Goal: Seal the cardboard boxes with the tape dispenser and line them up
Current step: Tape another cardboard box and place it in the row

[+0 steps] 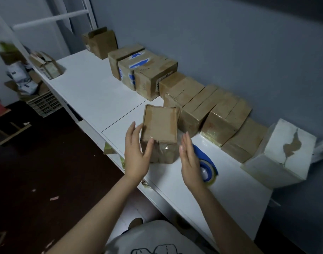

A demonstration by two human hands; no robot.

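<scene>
A small taped cardboard box stands on the white table in front of me. My left hand lies open against its left front corner, thumb on the front face. My right hand hovers open, fingers straight, just right of the box and apart from it. The blue tape dispenser lies on the table behind my right hand, partly hidden by it. Along the wall runs a row of several sealed boxes, ending in a white box at the right.
An open-flapped box stands at the table's far end and another box sits near the far left edge. A plastic crate with clutter is on the dark floor at left. The table's near edge runs diagonally below my hands.
</scene>
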